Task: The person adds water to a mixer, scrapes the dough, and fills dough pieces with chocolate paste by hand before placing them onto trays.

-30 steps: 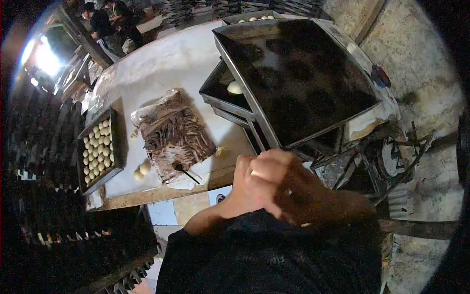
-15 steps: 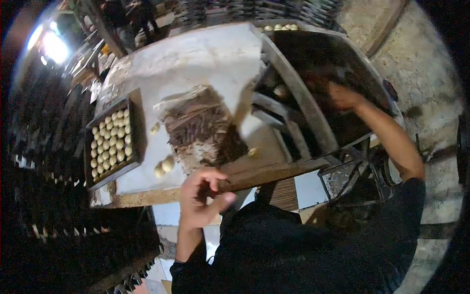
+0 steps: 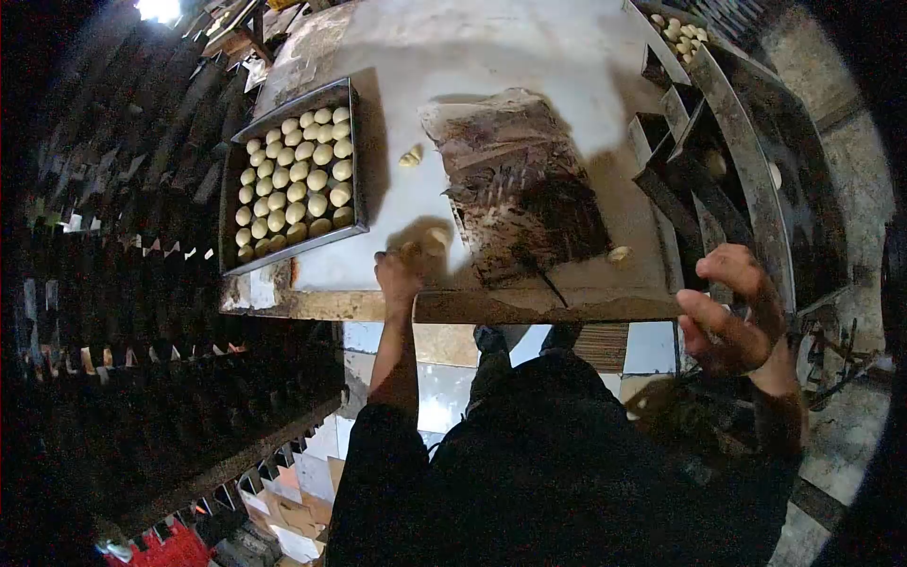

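Observation:
Down at the table's front edge, my left hand (image 3: pixel 399 272) has its fingers curled at a small pale dough ball (image 3: pixel 410 249), partly hidden by the fingertips. Right beside it rests another dough ball (image 3: pixel 436 238) in the hand's shadow. My right hand (image 3: pixel 735 312) is raised near the front right corner, thumb and fingers apart and bent, with nothing between them. To the left, a dark metal tray (image 3: pixel 295 253) holds rows of pale dough balls (image 3: pixel 299 171). A brown, dark-smeared sheet (image 3: pixel 520 189) lies wrinkled in the middle of the table.
Long dark metal troughs (image 3: pixel 746 142) stand along the right side, beside smaller open metal boxes (image 3: pixel 666 180). More dough balls (image 3: pixel 680 36) sit at the back right. Scraps of dough (image 3: pixel 619 253) lie near the sheet. Dark stacked racks (image 3: pixel 123 217) fill the left side.
My left hand has gone from raised in front of the table down to the dough balls. My right hand has come back from the dark trough towards me. The view has turned downward.

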Motion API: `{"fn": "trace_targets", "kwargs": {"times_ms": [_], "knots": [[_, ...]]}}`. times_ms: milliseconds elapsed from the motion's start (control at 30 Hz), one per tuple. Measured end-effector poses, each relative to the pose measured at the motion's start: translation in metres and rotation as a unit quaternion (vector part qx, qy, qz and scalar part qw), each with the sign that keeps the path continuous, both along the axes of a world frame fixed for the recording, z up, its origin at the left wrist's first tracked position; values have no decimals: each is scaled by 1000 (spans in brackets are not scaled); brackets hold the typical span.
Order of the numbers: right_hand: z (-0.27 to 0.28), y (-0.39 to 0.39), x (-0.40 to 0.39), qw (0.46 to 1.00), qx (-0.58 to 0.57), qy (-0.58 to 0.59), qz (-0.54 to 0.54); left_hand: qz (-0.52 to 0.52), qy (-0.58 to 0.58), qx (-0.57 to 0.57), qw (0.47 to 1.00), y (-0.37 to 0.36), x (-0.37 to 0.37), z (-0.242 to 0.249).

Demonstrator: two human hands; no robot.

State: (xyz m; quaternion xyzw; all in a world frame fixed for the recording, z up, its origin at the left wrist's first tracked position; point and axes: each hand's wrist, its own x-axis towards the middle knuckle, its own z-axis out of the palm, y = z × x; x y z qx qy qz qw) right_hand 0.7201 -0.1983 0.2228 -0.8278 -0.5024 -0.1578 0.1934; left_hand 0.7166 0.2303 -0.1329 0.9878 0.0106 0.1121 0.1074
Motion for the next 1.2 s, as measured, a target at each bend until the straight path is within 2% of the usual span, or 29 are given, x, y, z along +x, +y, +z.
{"fn": "trace_targets", "kwargs": {"times_ms": [33, 67, 133, 233, 300, 333, 367, 433, 467, 500, 533, 567, 600, 633, 667, 700, 767, 833, 867, 900, 933, 967, 1033, 1067, 1100, 1167, 1200], "knots": [[-6, -3, -3, 999, 24, 34, -23, 95, -47, -153, 983, 3, -3, -12], [-10, -11, -5, 996, 43, 66, -50, 188, -95, -301, 930, 3, -7, -15], [-25, -19, -5, 992, 55, 96, -63, 189, -217, -304, 908, -4, -28, -6], [-68, -20, -4, 975, 105, 186, -62, 139, -218, -407, 876, -77, -36, 66], [-120, -14, -4, 958, 117, 256, -48, 114, -130, -496, 851, -151, -38, 135], [-141, -13, -4, 951, 110, 285, -43, 26, -142, -491, 859, -182, -39, 148], [-139, -10, -6, 914, 120, 383, -66, -63, -152, -482, 861, -212, -39, 158], [-137, -11, -8, 820, 170, 539, -88, -143, -67, -457, 875, -268, -47, 190], [-138, -17, -7, 769, 215, 595, -91, -163, -66, -428, 886, -284, -50, 204], [-144, -25, -5, 723, 293, 621, -73, -182, -65, -399, 896, -298, -52, 218], [-125, -30, -7, 701, 351, 615, -82, -157, -81, -364, 914, -305, -54, 233], [-128, -34, -4, 815, 356, 453, -62, -146, -80, -468, 868, -310, -57, 230], [-128, -36, -2, 872, 342, 349, -6, -134, -87, -566, 809, -315, -60, 227], [-129, -38, -3, 915, 322, 237, 48, -124, -31, -658, 742, -315, -67, 229], [-129, -32, -15, 897, 328, 286, 83, -85, -35, -654, 751, -317, -71, 236], [-123, -30, -28, 871, 370, 309, 93, -39, -85, -609, 788, -318, -75, 231], [-103, -31, -41, 878, 384, 282, 40, -12, -128, -568, 813, -322, -86, 239], [-108, -22, -55, 845, 420, 332, 3, -48, -155, -484, 860, -328, -103, 239], [-109, -18, -62, 847, 430, 313, -6, -43, -224, -518, 825, -339, -107, 230], [-109, -9, -70, 849, 447, 277, -50, -60, -204, -580, 787, -342, -114, 229], [-107, 1, -80, 824, 465, 313, -82, -77, -186, -638, 743, -342, -119, 240], [-104, 11, -91, 796, 481, 349, -114, -87, -162, -642, 744, -333, -121, 245], [-113, 42, -97, 866, 413, 251, -132, -105, -91, -583, 801, -299, -132, 249], [-134, 63, -92, 847, 458, 247, -110, -103, -71, -567, 814, -281, -142, 249], [-140, 85, -94, 850, 455, 234, -124, -56, -28, -579, 813, -262, -154, 249], [-151, 110, -92, 879, 327, 343, -50, 1, -96, -542, 835, -228, -175, 232], [-169, 129, -87, 935, 291, 199, -42, 31, -59, -648, 759, -207, -186, 221]]}}
